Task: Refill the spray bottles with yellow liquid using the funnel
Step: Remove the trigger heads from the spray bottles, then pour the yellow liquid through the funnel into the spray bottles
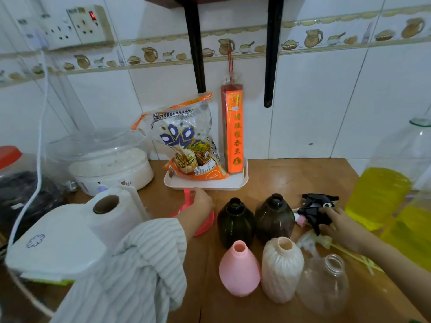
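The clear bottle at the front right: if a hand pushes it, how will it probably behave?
The clear bottle looks empty and thin-walled, so it is probably very light and may slide or tip easily. It already seems to lean against the ribbed cream bottle, so a push could move both.

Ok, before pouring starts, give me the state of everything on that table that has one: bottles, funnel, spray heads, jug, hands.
Two dark bottles: upright, uncapped.
Pink bottle: upright, uncapped.
Cream bottle: upright, uncapped.
Clear bottle: uncapped, leaning, empty.
Pink funnel: on the table, touched by left hand.
Black spray head: off its bottle, under right hand.
Large jug: partly full of yellow liquid.
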